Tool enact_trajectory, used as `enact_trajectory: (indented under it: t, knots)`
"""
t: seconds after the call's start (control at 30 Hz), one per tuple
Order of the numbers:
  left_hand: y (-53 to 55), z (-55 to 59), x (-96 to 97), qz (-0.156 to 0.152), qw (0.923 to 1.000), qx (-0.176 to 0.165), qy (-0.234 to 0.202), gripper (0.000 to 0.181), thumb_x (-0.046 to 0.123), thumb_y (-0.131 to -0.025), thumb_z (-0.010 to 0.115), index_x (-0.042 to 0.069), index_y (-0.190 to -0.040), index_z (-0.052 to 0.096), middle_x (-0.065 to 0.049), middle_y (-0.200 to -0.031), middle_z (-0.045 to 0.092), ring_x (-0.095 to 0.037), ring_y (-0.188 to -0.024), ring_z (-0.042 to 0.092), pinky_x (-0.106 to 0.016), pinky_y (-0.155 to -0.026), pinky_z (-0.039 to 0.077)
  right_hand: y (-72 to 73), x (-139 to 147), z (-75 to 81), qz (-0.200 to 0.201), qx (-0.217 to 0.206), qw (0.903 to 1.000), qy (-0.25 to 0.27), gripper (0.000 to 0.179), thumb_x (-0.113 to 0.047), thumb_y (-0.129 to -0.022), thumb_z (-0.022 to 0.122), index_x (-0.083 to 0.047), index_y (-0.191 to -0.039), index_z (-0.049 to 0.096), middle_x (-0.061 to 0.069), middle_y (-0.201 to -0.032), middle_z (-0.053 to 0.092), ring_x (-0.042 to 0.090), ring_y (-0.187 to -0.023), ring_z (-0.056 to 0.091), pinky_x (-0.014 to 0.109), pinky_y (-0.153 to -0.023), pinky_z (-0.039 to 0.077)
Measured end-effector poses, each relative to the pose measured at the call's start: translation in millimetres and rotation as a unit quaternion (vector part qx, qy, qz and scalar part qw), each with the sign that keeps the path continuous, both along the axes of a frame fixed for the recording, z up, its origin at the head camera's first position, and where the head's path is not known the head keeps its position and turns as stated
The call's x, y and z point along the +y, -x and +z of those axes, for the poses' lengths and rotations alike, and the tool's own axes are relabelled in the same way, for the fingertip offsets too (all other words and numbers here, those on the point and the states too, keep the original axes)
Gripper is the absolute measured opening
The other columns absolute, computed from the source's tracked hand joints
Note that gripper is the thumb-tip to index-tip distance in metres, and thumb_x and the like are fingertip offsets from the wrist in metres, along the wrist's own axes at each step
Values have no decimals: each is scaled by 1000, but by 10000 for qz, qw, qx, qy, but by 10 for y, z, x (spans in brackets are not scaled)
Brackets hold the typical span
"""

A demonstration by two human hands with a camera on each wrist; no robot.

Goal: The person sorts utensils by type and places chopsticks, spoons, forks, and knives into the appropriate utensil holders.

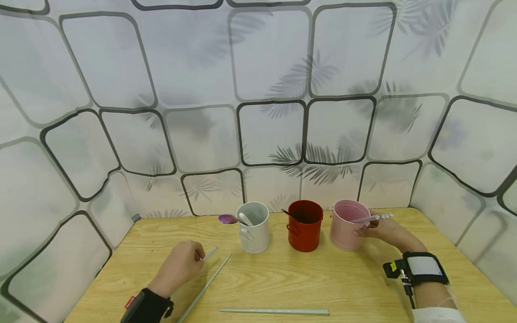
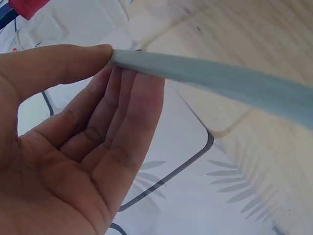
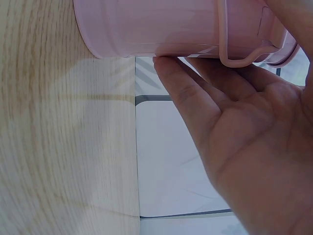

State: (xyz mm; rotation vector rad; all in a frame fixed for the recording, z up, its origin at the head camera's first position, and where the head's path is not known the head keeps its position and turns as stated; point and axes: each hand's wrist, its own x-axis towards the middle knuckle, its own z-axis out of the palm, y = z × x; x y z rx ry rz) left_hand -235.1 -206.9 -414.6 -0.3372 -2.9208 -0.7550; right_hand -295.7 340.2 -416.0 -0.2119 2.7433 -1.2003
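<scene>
My left hand (image 1: 181,264) pinches the end of a pale grey-green stick (image 2: 210,78) between thumb and fingertips, at the left of the table. In the head view only a short piece of that stick shows beyond the fingers. My right hand (image 1: 389,235) holds the pink bucket (image 1: 346,233) at its right side, the thumb in front and the fingers behind. In the right wrist view the fingertips touch the bucket's wall near its wire handle (image 3: 224,34). A pale utensil (image 1: 369,218) with a knobbly end leans out of this bucket, over the hand.
A white bucket (image 1: 255,235) holds a purple-ended spoon (image 1: 228,219) and a white-handled piece. Beside it stands a red bucket (image 1: 304,235) with a dark thin handle (image 1: 289,215) sticking out. Two more pale sticks lie in front, one slanted (image 1: 207,285), one crosswise (image 1: 274,311). Patterned cloth surrounds the table.
</scene>
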Motion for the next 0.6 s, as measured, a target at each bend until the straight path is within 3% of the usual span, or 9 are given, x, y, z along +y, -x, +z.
enact_trajectory:
  t: [0.3,0.6]
  knots:
    - [-71,82,64,33,9993,364,-56,16,-8,-78,77,7,-79,71,3,-69,59,-10,-63,54,-30,-59,49,20,19,-22,10,-18,10000,25,90,-43,-92,77,9,-152,36,33,-143,53,50,-133,49,65,-101,46]
    - [-224,238,255,-219,9982,552,-55,18,-6,-79,78,10,-80,70,7,-67,55,-9,-61,48,-27,-56,44,10,12,-5,3,-46,10000,-48,91,-45,-92,76,9,-153,35,34,-145,51,52,-134,47,68,-102,44]
